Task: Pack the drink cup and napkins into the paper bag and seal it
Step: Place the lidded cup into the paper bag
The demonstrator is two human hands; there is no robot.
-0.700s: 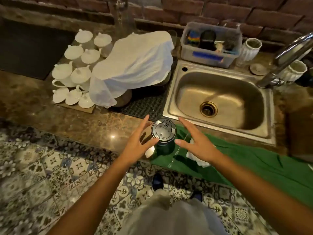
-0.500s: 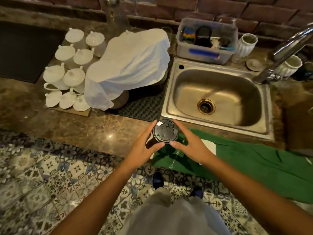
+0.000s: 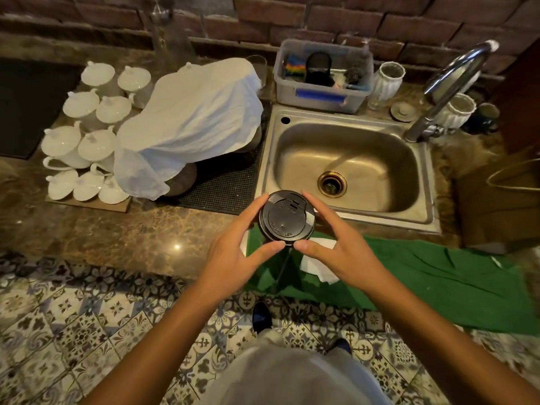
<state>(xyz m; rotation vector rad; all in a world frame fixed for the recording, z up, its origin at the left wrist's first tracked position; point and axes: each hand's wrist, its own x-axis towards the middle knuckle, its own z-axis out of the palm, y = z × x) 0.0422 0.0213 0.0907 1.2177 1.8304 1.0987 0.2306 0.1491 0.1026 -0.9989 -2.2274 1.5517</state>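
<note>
Upper left of the frame: white lidded cups (image 3: 84,147) stand clustered on the bench (image 3: 122,238), beside a white cloth (image 3: 193,121) draped over hidden items on a dark mat (image 3: 228,182). Centre: the left hand (image 3: 233,252) and right hand (image 3: 339,249) hold the cup (image 3: 287,215) from opposite sides, each grip curled around the rim of its black lid, thumbs on the near edge and fingers on the far edge. The cup is upright, its long axis running toward the camera, so that only the lid top shows; the sip opening lies at the far side of the lid. Raised lettering circles the lid but is too small to read. The cup sits at the front edge of the sink (image 3: 347,168), above a green cloth (image 3: 438,282) that hangs over the bench edge. White napkins (image 3: 318,264) lie on the green cloth, partly under the right hand. Upper centre-right: a grey tub (image 3: 321,95) with a blue label whose writing cannot be read. Upper right: a tap (image 3: 455,74) arches toward the sink. Right edge: a brown paper bag (image 3: 502,206) with a cord handle stands on the bench.
</note>
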